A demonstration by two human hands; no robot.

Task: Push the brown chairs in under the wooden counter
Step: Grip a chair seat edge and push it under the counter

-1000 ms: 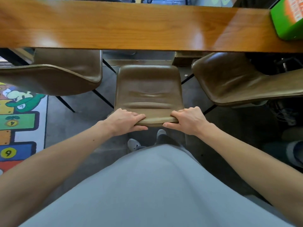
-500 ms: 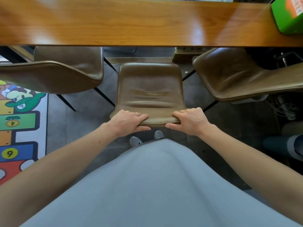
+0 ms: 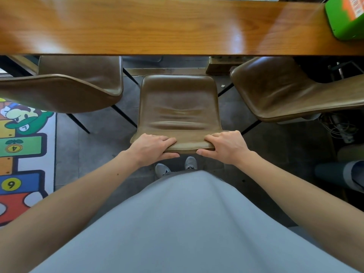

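Note:
Three brown leather chairs stand at the wooden counter. The middle chair faces the counter, its seat short of the counter's front edge. My left hand grips the left end of its backrest top, fingers over the rim and thumb underneath. My right hand grips the right end the same way. The left chair and the right chair have their seats partly under the counter, backrests sticking out to either side.
A green box sits on the counter at the far right. A colourful hopscotch mat lies on the dark floor to the left. Cables and a dark object are at the right. My grey shoes stand behind the chair.
The middle chair's seat front, hidden under the counter edge a second ago, now shows a gap from it. Both hands keep their grip; my feet shifted behind the chair.

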